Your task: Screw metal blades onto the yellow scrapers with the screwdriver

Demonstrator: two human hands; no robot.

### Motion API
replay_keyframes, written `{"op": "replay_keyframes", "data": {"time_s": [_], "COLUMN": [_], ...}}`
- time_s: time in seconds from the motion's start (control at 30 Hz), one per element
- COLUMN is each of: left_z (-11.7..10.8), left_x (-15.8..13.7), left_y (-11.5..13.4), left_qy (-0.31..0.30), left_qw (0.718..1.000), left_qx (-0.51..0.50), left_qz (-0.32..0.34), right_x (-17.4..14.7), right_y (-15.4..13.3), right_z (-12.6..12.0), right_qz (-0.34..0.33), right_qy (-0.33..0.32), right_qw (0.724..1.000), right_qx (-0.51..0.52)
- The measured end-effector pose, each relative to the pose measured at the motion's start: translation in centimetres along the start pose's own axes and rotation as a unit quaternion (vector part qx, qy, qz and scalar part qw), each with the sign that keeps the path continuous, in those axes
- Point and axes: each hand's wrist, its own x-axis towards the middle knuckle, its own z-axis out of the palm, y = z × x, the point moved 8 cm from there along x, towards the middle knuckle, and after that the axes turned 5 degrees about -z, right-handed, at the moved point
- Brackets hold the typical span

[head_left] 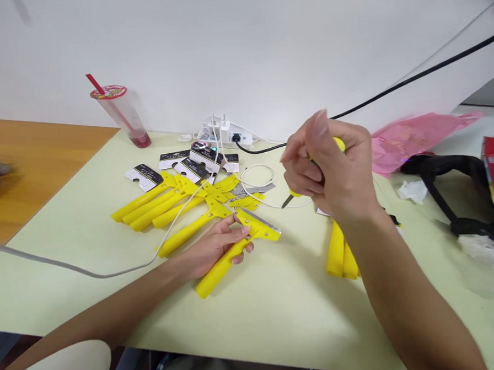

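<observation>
Yellow scraper in the left hand, screwdriver in the right hand, over a pale green table.

The left hand grips the scraper where handle meets head, thumb on top, the blade edge turned far and right. Raised to its right, the right hand is curled round the screwdriver's yellow handle, the tip pointing down and left, apart from the scraper. Just left and far of the left hand, yellow scraper handles lie fanned, metal blades at their right end, printed cards beyond. A pale cable crosses them. Farther, by the wall, sit a power strip and, left, a plastic cup with a red straw. At right, more yellow handles lie partly behind the forearm; a pink plastic bag lies far right.
</observation>
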Motion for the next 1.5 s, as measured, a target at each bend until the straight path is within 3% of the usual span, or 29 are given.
{"op": "replay_keyframes", "data": {"time_s": [0.13,0.33,0.47,0.93,1.07,1.27,1.5], "left_z": [0.3,0.3,0.0,-0.5,-0.9,-1.2,-1.6], "left_x": [-0.1,-0.1,-0.1,0.1,0.2,0.3,0.2], "left_y": [-0.1,0.1,0.1,-0.2,-0.3,0.0,0.0], "left_qy": [-0.007,0.016,0.033,0.034,0.039,0.037,0.054], "left_qw": [1.000,0.999,0.999,0.999,0.999,0.999,0.997], "left_qx": [0.027,0.028,0.031,0.011,-0.005,-0.025,-0.038], "left_qz": [-0.001,-0.010,-0.013,-0.013,-0.003,0.027,0.028], "right_x": [-0.9,-1.5,-2.0,-2.2,-2.3,-2.6,-2.1], "right_y": [0.8,1.5,2.2,2.5,1.9,1.9,1.9], "right_z": [2.1,4.2,4.9,6.0,6.5,7.4,7.0], "right_qz": [0.018,-0.032,-0.065,-0.072,-0.119,-0.179,-0.186], "right_qy": [0.020,0.008,0.006,-0.026,-0.080,-0.205,-0.241], "right_qw": [0.994,0.981,0.984,0.992,0.989,0.960,0.941], "right_qx": [0.107,0.192,0.167,0.099,0.024,-0.059,-0.149]}}
